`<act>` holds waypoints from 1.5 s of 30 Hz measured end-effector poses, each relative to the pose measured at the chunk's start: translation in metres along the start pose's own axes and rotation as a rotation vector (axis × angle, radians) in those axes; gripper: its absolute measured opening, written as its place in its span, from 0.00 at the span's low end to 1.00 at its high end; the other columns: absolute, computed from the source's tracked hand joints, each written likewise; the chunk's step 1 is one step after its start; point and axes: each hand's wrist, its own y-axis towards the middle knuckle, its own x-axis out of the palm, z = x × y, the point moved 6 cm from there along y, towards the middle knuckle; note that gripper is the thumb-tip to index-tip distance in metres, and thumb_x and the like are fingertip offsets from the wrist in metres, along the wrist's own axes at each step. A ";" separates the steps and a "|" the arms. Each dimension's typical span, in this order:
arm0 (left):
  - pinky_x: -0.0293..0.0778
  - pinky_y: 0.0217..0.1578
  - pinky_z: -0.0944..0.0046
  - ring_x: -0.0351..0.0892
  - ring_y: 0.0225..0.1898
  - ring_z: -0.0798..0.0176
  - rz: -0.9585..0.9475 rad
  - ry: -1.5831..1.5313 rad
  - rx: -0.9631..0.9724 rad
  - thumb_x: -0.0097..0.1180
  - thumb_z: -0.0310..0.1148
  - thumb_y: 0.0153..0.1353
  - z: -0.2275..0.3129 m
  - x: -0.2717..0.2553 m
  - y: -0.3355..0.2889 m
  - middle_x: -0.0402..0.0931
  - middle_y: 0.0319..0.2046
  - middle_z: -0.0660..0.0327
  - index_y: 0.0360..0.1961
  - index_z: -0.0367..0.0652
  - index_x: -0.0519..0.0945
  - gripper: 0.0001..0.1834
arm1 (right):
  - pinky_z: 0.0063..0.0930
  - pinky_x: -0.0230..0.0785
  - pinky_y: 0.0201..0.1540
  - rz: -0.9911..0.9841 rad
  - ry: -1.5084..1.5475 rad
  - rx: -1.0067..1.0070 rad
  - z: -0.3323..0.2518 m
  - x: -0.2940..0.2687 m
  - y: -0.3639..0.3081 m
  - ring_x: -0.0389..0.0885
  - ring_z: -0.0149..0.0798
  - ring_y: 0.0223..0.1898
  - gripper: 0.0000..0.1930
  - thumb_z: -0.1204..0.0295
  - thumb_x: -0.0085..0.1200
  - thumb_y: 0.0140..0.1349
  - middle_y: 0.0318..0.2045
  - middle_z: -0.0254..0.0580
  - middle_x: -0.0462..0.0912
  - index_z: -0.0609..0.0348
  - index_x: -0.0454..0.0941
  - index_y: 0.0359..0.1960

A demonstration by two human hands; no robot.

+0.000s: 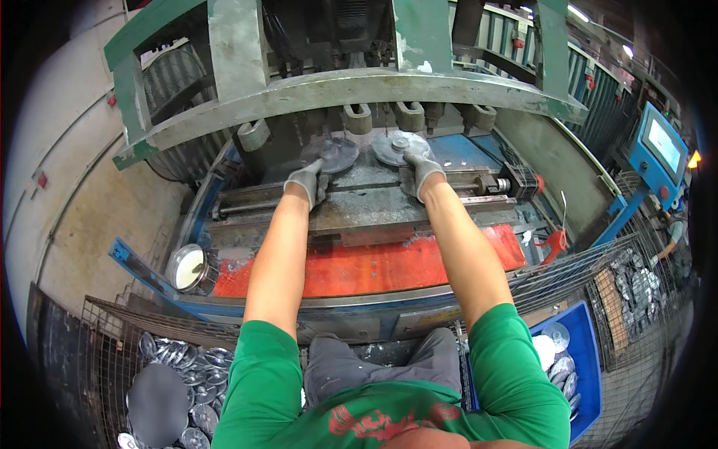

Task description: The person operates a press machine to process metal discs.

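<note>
1. Head view, left hand: the gloved left hand [308, 185] is at the near edge of the left metal disc [338, 154], with its thumb laid over the rim and the fingers bent in below it. They look closed on the edge, though the fingertips are hidden.
2. Head view, right hand: the gloved right hand [422, 176] pinches the near edge of the right metal disc [393, 152] in the same way, thumb on top, other fingers mostly out of sight.
3. Head view, the discs: they sit side by side, a gap between them, above the machine bed [366, 208] and behind its front edge. The right one is paler, with a raised round hub; the left one is darker.
4. Head view, the machine: a green frame [422, 37] with a curved-looking crossbeam [336, 88] spans above the discs, and U-shaped brackets [357, 118] hang along it. An orange-red sheet [359, 268] lies nearer the person, under the forearms.
5. Head view, surroundings: a pot of whitish liquid [188, 267] stands at left; a red-handled tool [553, 244] and a blue control panel [658, 153] are at right. More metal discs fill a wire basket [101, 322] at lower left and lie in a blue bin [591, 374] at lower right.
</note>
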 end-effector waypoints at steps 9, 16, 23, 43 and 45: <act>0.72 0.34 0.59 0.77 0.32 0.55 0.085 0.875 0.265 0.46 0.63 0.57 0.032 -0.086 -0.092 0.78 0.30 0.51 0.41 0.35 0.78 0.36 | 0.26 0.71 0.28 0.039 -0.255 0.065 -0.021 -0.029 -0.110 0.75 0.34 0.24 0.18 0.53 0.57 0.56 0.30 0.38 0.81 0.54 0.76 0.35; 0.62 0.57 0.55 0.69 0.54 0.48 -0.277 1.936 0.153 0.41 0.55 0.61 -0.098 -0.158 -0.178 0.67 0.56 0.49 0.53 0.44 0.72 0.29 | 0.21 0.58 0.14 -0.368 -0.605 -0.148 0.044 -0.083 -0.235 0.68 0.31 0.08 0.25 0.58 0.48 0.64 0.12 0.41 0.74 0.66 0.67 0.55; 0.71 0.47 0.55 0.76 0.46 0.50 -0.111 1.713 0.366 0.46 0.54 0.60 -0.046 -0.163 -0.224 0.76 0.45 0.51 0.48 0.44 0.76 0.27 | 0.23 0.70 0.35 -0.548 -1.185 0.089 0.182 -0.071 -0.262 0.79 0.32 0.34 0.26 0.77 0.44 0.62 0.35 0.46 0.80 0.59 0.56 0.63; 0.66 0.55 0.58 0.70 0.56 0.49 1.212 0.473 -0.957 0.71 0.54 0.34 -0.555 -0.479 -0.616 0.70 0.54 0.46 0.58 0.38 0.63 0.52 | 0.37 0.68 0.49 -0.823 -1.885 -0.042 0.292 -0.028 -0.261 0.77 0.49 0.50 0.35 0.73 0.51 0.60 0.50 0.55 0.76 0.45 0.49 0.68; 0.69 0.53 0.58 0.72 0.53 0.50 1.218 0.528 -1.104 0.71 0.55 0.31 -0.536 -0.470 -0.607 0.72 0.51 0.47 0.56 0.38 0.65 0.51 | 0.37 0.68 0.50 -0.730 -1.941 0.176 0.294 -0.044 -0.257 0.77 0.49 0.50 0.34 0.72 0.53 0.59 0.50 0.56 0.76 0.46 0.52 0.67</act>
